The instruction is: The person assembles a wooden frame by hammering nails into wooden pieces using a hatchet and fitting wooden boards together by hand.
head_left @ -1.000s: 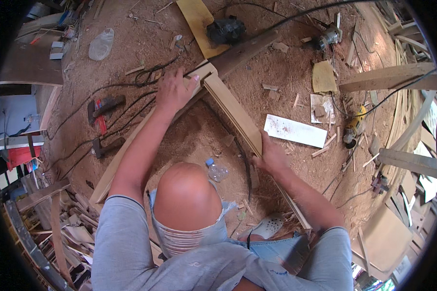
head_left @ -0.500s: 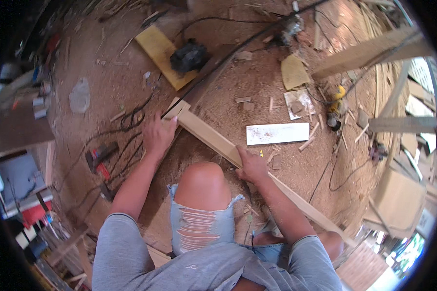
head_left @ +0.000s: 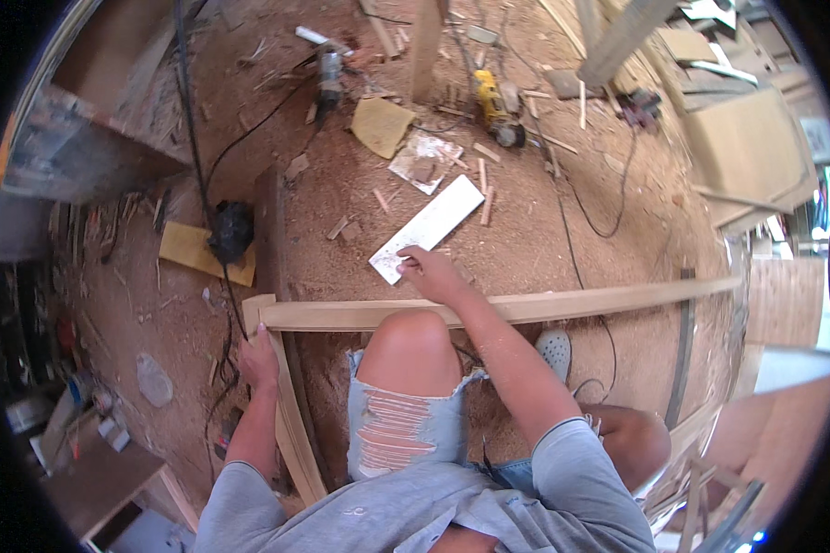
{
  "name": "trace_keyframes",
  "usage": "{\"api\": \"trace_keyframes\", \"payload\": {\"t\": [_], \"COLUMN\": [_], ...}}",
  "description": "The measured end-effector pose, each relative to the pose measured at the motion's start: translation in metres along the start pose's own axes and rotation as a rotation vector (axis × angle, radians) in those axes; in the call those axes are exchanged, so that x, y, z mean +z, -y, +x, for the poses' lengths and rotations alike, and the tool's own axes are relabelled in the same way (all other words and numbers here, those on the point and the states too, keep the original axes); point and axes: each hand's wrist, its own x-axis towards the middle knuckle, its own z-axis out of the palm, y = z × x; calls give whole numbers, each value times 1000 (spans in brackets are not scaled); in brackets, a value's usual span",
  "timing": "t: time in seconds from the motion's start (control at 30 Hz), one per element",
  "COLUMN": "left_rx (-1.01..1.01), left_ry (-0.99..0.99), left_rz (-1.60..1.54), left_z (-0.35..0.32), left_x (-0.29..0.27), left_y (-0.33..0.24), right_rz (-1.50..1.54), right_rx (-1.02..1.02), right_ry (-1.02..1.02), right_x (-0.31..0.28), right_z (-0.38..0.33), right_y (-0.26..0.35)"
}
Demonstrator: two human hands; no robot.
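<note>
From the head camera, the left hand (head_left: 260, 361) is closed around the corner of a pale wooden frame (head_left: 526, 304) standing on the sawdust floor (head_left: 341, 203), while the right hand (head_left: 431, 272), fingers loosely curled, touches the near end of a white flat board (head_left: 429, 228) just beyond the frame's long rail. A bare knee (head_left: 415, 346) presses against that rail; farther off lie a black power tool (head_left: 231, 230) on a yellow board (head_left: 189, 249), a yellow tool (head_left: 493, 106) and scattered wood offcuts (head_left: 484, 189).
</note>
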Motion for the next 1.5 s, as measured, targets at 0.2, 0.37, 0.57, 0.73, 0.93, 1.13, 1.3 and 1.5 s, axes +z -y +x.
{"api": "trace_keyframes", "payload": {"t": [0.2,0.37,0.57,0.73,0.93,1.13,1.3,1.5], "left_rx": [63,601,880,1092,1277,1339,1370,1498], "left_ry": [141,98,100,185,266,288,314,405], "left_rz": [86,470,628,464,411,440,490,283], "left_z": [20,34,39,-7,-74,-122,-146,-148], "left_x": [6,-7,4,80,97,68,50,4], "left_y": [37,59,17,-98,-190,-218,-230,-326], "right_rz": [-445,-719,-715,-204,128,-108,-565,-326], "right_rx": [175,395,508,617,1118,1627,1539,1413], "right_ry": [-96,-213,-595,-932,-1427,-1359,-805,-1763], "right_x": [-147,-287,-332,-261,-84,72,159,82], "right_z": [-99,-244,-421,-605,-773,-812,-753,-835], "right_y": [9,67,100,56,-32,-117,-125,-216]}}
